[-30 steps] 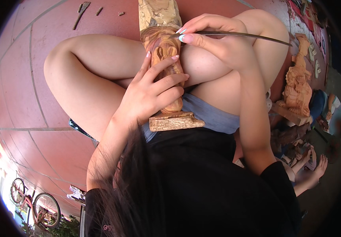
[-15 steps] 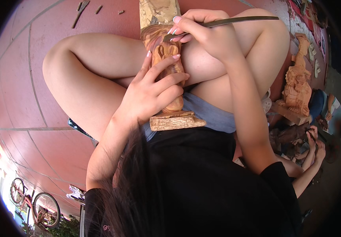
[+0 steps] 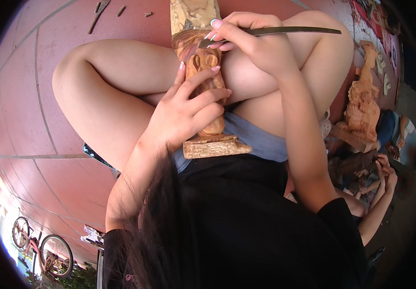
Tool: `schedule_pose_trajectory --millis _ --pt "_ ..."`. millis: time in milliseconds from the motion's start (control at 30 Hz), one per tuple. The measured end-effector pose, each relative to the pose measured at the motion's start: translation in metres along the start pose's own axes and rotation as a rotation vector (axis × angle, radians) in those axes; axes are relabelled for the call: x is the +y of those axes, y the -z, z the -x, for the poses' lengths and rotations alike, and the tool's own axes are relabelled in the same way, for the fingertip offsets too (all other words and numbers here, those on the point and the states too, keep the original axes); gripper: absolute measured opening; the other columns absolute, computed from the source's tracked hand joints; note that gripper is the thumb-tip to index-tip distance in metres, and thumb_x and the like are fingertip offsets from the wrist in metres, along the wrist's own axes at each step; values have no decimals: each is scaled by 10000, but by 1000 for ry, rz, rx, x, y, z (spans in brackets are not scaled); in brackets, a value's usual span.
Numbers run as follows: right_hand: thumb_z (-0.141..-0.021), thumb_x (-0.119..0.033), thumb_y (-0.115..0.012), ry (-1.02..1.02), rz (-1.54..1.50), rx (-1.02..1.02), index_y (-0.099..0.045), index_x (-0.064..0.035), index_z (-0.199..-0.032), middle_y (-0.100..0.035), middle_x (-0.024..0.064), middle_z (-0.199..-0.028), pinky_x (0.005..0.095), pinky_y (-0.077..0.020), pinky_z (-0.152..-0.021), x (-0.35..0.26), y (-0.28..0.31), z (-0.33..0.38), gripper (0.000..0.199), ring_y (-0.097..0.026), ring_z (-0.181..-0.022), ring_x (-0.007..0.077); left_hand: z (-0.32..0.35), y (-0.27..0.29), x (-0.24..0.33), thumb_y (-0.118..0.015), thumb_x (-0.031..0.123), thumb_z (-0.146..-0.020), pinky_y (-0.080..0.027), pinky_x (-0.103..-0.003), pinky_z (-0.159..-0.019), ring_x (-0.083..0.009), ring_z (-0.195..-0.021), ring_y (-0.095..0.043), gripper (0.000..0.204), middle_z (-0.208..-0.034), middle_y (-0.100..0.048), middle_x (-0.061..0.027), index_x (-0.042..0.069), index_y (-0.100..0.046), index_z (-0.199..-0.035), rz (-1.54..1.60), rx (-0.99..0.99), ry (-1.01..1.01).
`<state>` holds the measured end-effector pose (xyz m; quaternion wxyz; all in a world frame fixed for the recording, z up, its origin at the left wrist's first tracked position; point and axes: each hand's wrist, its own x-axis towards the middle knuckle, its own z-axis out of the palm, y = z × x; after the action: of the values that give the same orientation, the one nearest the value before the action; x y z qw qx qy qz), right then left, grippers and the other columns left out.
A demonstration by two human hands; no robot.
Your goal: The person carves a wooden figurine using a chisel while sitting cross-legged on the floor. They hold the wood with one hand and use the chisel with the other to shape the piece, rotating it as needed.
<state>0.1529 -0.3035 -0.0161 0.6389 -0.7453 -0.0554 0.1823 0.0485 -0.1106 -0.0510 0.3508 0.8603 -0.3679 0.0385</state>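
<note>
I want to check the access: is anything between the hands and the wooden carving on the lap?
Nothing visible. The left hand already grips the wooden carving around its middle, and the right hand presses the thin metal tool tip directly against its upper part.

Bright warm daylight, soft shadows, strong fisheye bending and black vignette at the rim.

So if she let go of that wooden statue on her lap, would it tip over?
Probably. The wooden statue is tall on a small base, leaning across her legs. It looks stiff and fairly heavy; only the left hand steadies it.
</note>
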Motion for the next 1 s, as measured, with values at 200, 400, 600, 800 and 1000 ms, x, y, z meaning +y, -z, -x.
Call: schedule_pose_trajectory --millis 200,400,600,800,1000 --pt "-1002 -132 -628 -35 95 -9 -727 50 -897 -743 101 -892 239 -582 -711 3 8 1 232 -731 -802 151 -1 4 2 -663 150 -795 -398 -574 -1157 -309 -1403 -475 160 -1278 -655 36 147 -590 -937 -19 -16 1" --pt "-996 -129 -629 -23 20 -3 -722 49 -870 -742 104 -876 235 -580 -699 1 -2 2 237 -735 -798 151 -2 9 4 -662 157 -792 -382 -573 -1171 -292 -1404 -476 154 -1275 -660 36 139 -596 -930 -14 -56 24" --pt "-993 -125 -629 -17 63 15 -723 49 -874 -743 104 -865 231 -578 -694 1 3 0 231 -737 -789 154 -3 8 2 -659 160 -793 -365 -574 -1183 -286 -1413 -468 157 -1265 -666 37 135 -597 -935 23 -43 13" --pt "-994 -130 -629 -20 83 6 -724 51 -864 -743 103 -856 230 -576 -686 2 6 2 242 -738 -772 156 -2 8 3 -661 158 -791 -358 -575 -1186 -290 -1416 -465 155 -1269 -666 34 136 -599 -931 6 -56 16" --pt "-989 -133 -634 -10 -3 40 -723 54 -848 -746 112 -856 236 -576 -674 0 0 2 250 -736 -758 158 -3 7 2 -662 153 -797 -359 -575 -1183 -293 -1405 -480 157 -1252 -678 35 136 -596 -939 42 -29 13"
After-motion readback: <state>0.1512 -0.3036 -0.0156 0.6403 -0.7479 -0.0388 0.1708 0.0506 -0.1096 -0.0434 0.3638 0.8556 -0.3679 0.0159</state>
